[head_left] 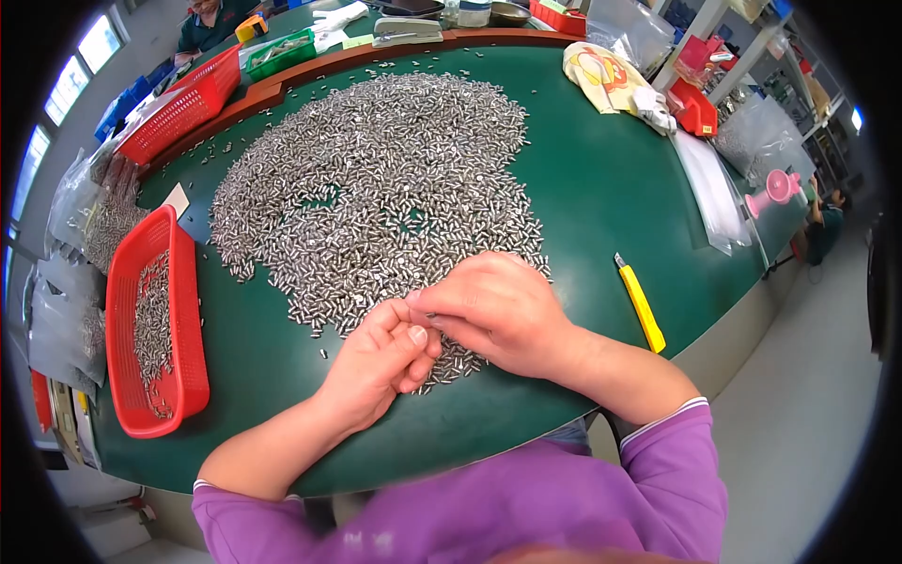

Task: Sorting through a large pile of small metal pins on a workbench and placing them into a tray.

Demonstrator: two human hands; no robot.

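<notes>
Down at the desk's [601, 188] near edge, left hand [376, 362] and right hand [498, 310] pressed together, fingertips pinching small metal pins from the heap's [376, 179] near fringe. Heap spreading toward the far edge; red basket [188, 376] at the left edge, yellow cutter [641, 303] right.

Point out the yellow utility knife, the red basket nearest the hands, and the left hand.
yellow utility knife [642, 305]: head view, middle of its yellow handle.
red basket [186, 320]: head view, its right wall.
left hand [381, 362]: head view, back of the hand.
</notes>
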